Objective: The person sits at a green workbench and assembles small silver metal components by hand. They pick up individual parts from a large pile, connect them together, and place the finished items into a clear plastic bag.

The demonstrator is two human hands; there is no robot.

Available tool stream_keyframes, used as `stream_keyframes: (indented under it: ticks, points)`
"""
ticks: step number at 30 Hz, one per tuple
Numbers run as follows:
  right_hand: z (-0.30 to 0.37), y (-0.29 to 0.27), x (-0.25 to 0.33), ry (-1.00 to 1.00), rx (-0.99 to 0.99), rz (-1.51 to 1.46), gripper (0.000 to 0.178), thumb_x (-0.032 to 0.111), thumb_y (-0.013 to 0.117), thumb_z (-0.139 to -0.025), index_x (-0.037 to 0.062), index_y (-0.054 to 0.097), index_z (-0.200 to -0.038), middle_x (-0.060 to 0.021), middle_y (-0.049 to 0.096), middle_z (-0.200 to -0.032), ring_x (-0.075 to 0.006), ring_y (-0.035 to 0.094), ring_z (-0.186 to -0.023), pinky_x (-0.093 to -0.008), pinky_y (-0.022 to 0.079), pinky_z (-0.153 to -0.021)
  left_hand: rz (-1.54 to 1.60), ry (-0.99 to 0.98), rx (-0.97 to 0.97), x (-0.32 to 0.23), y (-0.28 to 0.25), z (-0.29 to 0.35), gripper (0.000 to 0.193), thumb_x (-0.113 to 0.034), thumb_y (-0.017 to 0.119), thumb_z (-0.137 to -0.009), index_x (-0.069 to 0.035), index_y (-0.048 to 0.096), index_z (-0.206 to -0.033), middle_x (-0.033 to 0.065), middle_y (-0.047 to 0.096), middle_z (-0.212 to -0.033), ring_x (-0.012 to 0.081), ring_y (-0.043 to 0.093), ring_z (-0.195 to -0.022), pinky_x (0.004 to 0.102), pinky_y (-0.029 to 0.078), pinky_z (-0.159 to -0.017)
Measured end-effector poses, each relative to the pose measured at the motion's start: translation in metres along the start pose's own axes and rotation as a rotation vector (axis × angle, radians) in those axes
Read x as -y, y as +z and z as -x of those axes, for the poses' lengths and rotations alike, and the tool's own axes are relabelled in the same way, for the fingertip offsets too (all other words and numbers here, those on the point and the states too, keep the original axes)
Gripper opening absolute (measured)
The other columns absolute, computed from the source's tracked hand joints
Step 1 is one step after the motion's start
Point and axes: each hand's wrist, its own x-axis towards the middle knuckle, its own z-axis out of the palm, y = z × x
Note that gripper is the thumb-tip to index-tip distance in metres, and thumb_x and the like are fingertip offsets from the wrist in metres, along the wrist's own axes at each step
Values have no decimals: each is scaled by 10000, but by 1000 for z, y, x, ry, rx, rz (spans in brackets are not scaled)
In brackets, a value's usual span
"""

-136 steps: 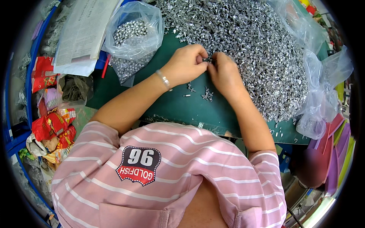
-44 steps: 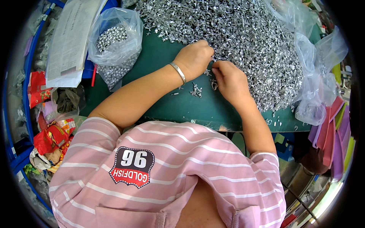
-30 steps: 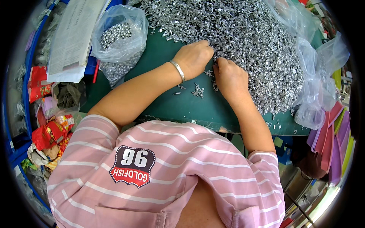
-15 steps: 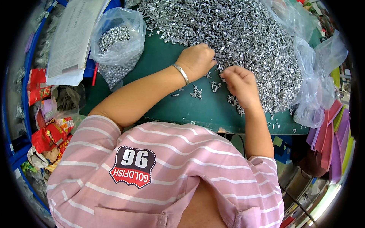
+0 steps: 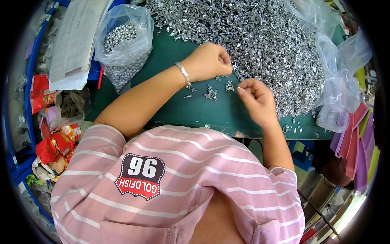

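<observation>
A large heap of small silver metal pieces covers the far and right part of the green table. At the near left edge of the heap, my left hand is closed, thumb and forefinger pinched together; whatever is between the tips is too small to make out. My right hand hovers over the heap's near edge with curled fingers, the thumb close to the forefinger; any piece in it cannot be made out. Between and below the hands lie a small cluster of metal pieces and a single shiny piece.
A clear plastic bag of rounded silver pieces stands at the left, beside papers and a red pen. Red packets lie lower left. Crumpled clear bags and coloured strips border the right side.
My left hand has turned slightly, its thumb and forefinger now showing in a pinch. My right hand has drawn a little lower, and its fingers have loosened somewhat.
</observation>
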Motion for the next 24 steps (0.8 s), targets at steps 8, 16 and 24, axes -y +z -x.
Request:
stream_keyframes:
  ticks: [8, 16, 24]
  points:
    - [-2, 37, 16, -274, 82, 421, 196, 193, 705, -779, 18, 629, -821, -157, 621, -696, -338, 615, -635, -403, 482, -569, 1205, -425, 4, 5, -15, 25, 153, -141, 526, -870, -2, 592, -865, 16, 544, -723, 73, 423, -518, 182, 313, -432]
    - [-12, 9, -1, 373, 302, -998, 108, 97, 531, -833, 6, 568, -877, -13, 480, -587, -88, 394, -462, -222, 279, -382, -457, 335, -10, 19, -2, 59, 49, -112, 690, -730, -95, 687, -775, 73, 552, -675, 220, 579, -648, 349, 465, -574]
    - [-21, 17, 7, 590, 280, -1569, 416, 293, 363, -953, -63, 560, -1035, -104, 549, -760, -121, 389, -528, -212, 297, -378, -749, 649, 26, 15, -5, 64, 96, -121, 581, -737, -88, 642, -804, 47, 500, -710, 214, 569, -671, 339, 470, -567]
